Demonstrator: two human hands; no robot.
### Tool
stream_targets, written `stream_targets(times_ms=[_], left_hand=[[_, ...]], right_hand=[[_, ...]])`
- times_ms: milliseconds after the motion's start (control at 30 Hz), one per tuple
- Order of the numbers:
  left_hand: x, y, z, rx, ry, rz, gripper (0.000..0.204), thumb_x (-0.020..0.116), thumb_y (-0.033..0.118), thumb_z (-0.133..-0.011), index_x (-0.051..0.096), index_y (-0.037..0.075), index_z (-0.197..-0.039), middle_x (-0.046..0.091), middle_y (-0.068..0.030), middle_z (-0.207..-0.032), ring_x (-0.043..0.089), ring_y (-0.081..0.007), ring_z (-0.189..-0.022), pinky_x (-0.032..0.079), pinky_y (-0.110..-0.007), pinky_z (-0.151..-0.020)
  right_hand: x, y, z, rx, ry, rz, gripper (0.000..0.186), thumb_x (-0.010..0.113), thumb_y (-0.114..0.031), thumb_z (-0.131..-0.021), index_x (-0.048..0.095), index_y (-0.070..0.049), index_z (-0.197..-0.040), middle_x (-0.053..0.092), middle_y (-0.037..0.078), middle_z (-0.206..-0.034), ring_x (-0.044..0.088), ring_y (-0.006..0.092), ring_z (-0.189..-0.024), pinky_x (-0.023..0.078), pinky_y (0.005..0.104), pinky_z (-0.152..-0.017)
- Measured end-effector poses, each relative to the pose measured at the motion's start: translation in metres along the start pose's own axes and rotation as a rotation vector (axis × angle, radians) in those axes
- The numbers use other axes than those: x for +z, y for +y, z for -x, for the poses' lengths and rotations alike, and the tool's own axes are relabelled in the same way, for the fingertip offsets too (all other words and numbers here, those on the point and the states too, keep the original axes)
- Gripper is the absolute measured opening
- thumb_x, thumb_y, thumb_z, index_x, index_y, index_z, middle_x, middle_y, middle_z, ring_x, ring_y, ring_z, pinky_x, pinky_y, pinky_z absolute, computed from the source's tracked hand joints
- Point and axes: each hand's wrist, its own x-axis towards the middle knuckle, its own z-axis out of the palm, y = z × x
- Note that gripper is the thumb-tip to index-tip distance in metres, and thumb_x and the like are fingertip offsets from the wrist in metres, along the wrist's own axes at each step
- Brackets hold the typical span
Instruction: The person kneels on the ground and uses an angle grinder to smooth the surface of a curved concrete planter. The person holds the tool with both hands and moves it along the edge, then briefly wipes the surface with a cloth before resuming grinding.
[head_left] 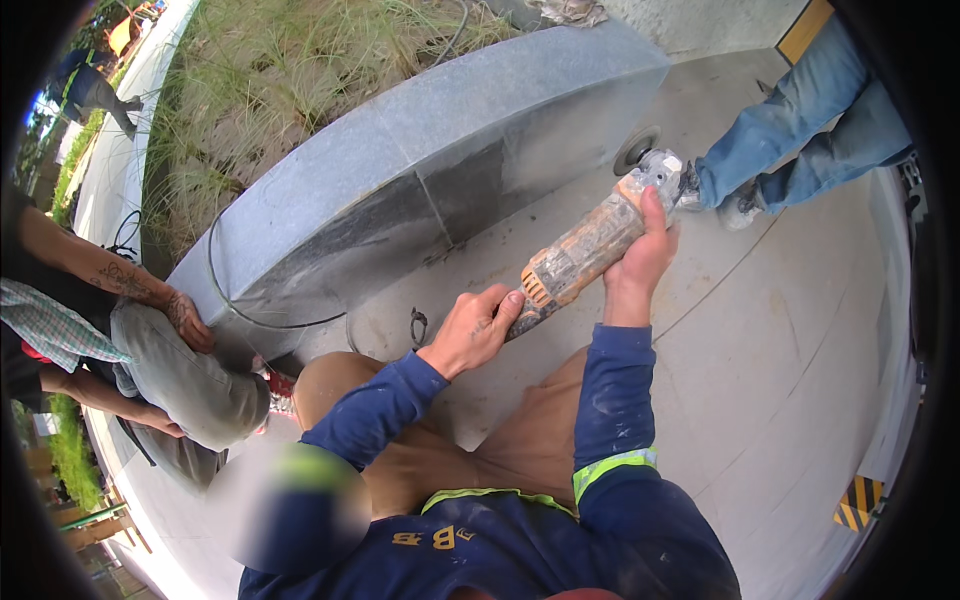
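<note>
An angle grinder (590, 245), its orange and grey body coated in dust, is held out in front of me in both hands. My left hand (473, 328) wraps round the dark rear end of it. Near the head, my right hand (640, 255) grips the body from the right, thumb laid along the top. The round disc (636, 150) at the far end faces the wall of a curved grey stone planter (440, 195). Whether the disc touches the wall or spins, I cannot tell. The planter's side face has darker patches.
At the left sits a person in grey trousers (185, 370), a hand on the knee. Another person's dusty jeans (800, 125) stand at the far right, close to the grinder head. A black cable (275, 325) loops over the planter edge onto the concrete floor (760, 350). Grass (290, 80) grows in the planter.
</note>
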Motion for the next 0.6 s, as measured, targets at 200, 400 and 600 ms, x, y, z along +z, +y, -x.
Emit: stream_targets(times_ms=[200, 400, 600], left_hand=[[0.000, -0.002, -0.002, -0.085, -0.024, 0.141, 0.047, 0.053, 0.045, -0.103, 0.061, 0.001, -0.117, 0.067, -0.0124, -0.077, 0.062, -0.0231, -0.067, 0.050, -0.037, -0.066], [-0.025, 0.007, 0.004, -0.038, -0.096, -0.203, 0.074, 0.076, 0.051, -0.084, 0.045, 0.005, -0.133, 0.070, -0.0176, -0.085, 0.070, -0.0334, -0.079, 0.053, -0.042, -0.071], [-0.055, -0.001, 0.019, 0.024, -0.045, -0.512, 0.064, 0.071, 0.024, -0.079, 0.040, 0.007, -0.133, 0.069, -0.0242, -0.084, 0.067, -0.0443, -0.081, 0.053, -0.051, -0.073]], right_hand=[[0.000, -0.005, 0.002, 0.007, -0.007, -0.001, 0.043, 0.068, -0.020, -0.093, 0.050, 0.007, -0.121, 0.064, 0.020, -0.109, 0.069, 0.0286, -0.093, 0.060, 0.0425, -0.077], [-0.005, 0.009, -0.001, 0.068, -0.063, -0.102, 0.047, 0.063, -0.028, -0.096, 0.052, 0.007, -0.124, 0.064, 0.019, -0.111, 0.068, 0.0312, -0.096, 0.058, 0.0444, -0.082], [-0.011, 0.033, -0.002, 0.319, -0.227, -0.301, 0.052, 0.066, -0.034, -0.095, 0.050, 0.004, -0.127, 0.061, 0.017, -0.116, 0.064, 0.0302, -0.105, 0.053, 0.0459, -0.094]])
